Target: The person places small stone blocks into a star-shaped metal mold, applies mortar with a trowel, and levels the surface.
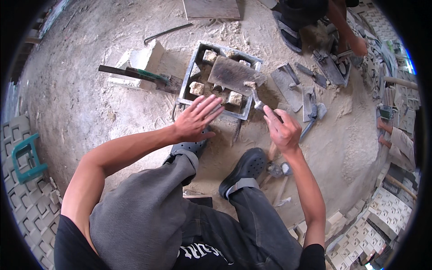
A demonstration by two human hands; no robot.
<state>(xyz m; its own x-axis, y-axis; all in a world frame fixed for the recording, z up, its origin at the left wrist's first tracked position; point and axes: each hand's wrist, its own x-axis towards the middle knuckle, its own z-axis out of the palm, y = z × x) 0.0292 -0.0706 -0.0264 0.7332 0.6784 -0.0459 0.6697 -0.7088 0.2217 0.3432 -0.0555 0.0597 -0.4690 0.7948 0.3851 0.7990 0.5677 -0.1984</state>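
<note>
My right hand (284, 130) is closed around the handle of a trowel with a flat rectangular blade (231, 74). The blade hangs over a square metal mould (191, 71) on the ground between me and the far board. Inside the mould, several rough, sandy-coloured blocks (196, 88) show around the blade, which hides the middle. My left hand (196, 119) is flat with fingers stretched out, at the mould's near left edge. It holds nothing; whether it touches the rim I cannot tell.
Left of the mould, a long dark bar (130, 72) lies across a white block (150, 56). Trowels (288, 85) and other tools lie to the right. Beyond them is a co-worker's hand (358, 46). A teal plastic stool (28, 157) and stacked patterned blocks (15, 198) stand far left.
</note>
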